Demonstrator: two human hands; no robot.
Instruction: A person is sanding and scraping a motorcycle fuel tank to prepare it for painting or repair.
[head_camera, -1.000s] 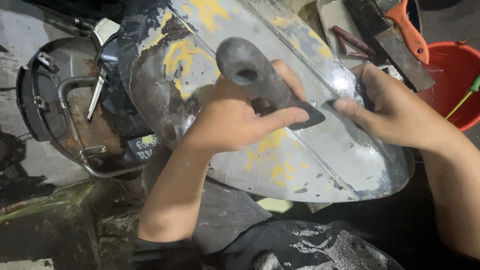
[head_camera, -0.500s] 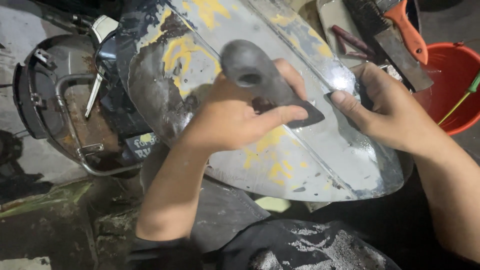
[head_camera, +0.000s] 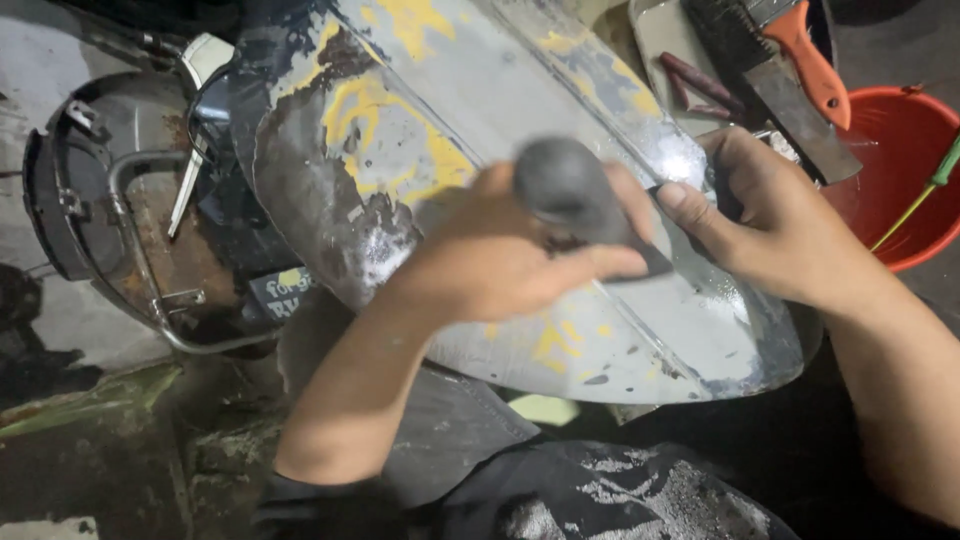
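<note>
the left hand (head_camera: 500, 260) is wrapped around a dark grey tool handle (head_camera: 570, 185), fingers curled under it and thumb along the side, pressing it onto a curved metal panel (head_camera: 420, 150) that lies across the person's lap. the handle is blurred, so what sits at its lower end, possibly a flat black blade or pad (head_camera: 650, 262), is hard to make out. the right hand (head_camera: 770, 225) grips the panel's far edge, fingers bent over it and thumb pointing toward the tool. the panel is bare grey metal with patches of yellow paint and dark residue. behind it, an orange bucket (head_camera: 880, 150) stands at upper right, with an orange-handled scraper (head_camera: 800, 70) lying in a tray just beside it. a dark scooter body part (head_camera: 100, 200) lies on the floor at left.
</note>
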